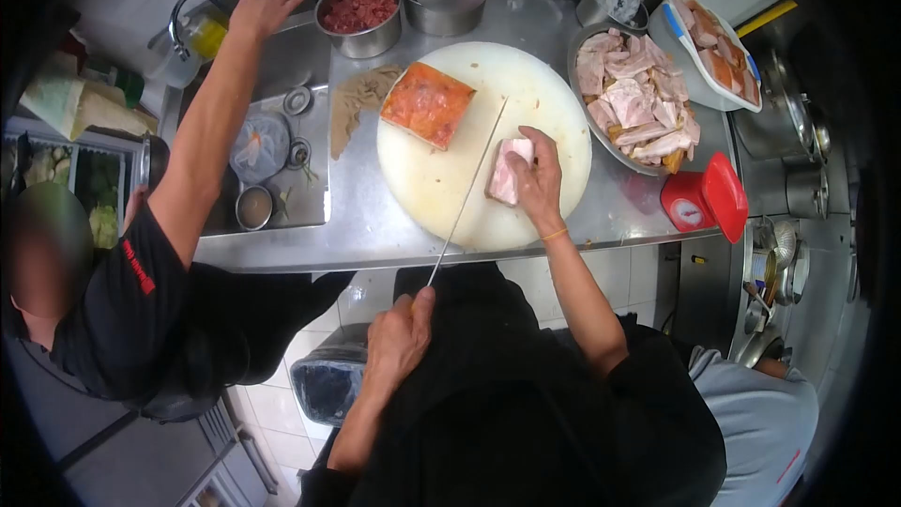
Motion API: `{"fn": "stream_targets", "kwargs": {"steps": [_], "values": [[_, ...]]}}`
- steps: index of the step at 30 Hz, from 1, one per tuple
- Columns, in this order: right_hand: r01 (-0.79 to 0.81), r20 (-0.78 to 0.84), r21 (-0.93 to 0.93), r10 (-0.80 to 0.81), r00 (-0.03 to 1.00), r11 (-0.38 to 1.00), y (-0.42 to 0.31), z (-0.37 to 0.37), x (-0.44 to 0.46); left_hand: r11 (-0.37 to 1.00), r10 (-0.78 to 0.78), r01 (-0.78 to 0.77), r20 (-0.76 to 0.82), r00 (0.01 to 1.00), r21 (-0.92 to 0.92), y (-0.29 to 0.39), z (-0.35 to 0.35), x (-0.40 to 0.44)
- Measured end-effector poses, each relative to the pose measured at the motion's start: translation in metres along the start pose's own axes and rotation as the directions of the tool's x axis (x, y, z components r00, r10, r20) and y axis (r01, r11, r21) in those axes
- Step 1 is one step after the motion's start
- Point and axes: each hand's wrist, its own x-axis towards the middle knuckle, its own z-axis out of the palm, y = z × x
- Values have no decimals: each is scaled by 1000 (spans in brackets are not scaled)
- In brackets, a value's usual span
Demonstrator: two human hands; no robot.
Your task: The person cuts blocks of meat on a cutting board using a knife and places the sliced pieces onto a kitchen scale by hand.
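Observation:
My left hand (399, 333) is closed around the handle of a long knife (466, 192), near the front of the counter. Its thin blade points up across the round white cutting board (427, 207). On the board, my right hand (540, 178) grips a small block of pale pork (505, 172), thumb and fingers on its sides. The blade passes just left of this block; whether they touch I cannot tell. Further left on the board lies a larger slab of pork with orange-brown skin (427, 105), touched by neither hand.
A bowl of pale meat pieces (574, 94), a tub of pork blocks (671, 33) and a red scale (690, 202) stand right. Behind are pots of red minced meat (375, 40) and something pale (441, 19). A co-worker's arm (221, 122) reaches over the sink (314, 197).

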Motion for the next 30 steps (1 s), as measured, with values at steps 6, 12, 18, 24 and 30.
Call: {"fn": "stream_targets", "kwargs": {"steps": [6,12,18,24,30], "values": [[-40,11,-107,41,999,993,-10,2,-2,999,22,-22,4,1000,31,35,6,5],[40,16,-128,-38,999,991,-12,3,-1,998,17,-16,-9,1000,66,49,11,4],[65,51,-139,-58,997,988,-10,0,-1,995,20,-16,-31,999,100,54,14,1],[23,81,-133,-12,997,991,-10,-1,1,992,20,-19,-9,1000,126,52,1,-19],[14,88,-129,-2,996,992,-12,-3,4,989,6,-3,-18,1000,151,64,0,-15]]}}
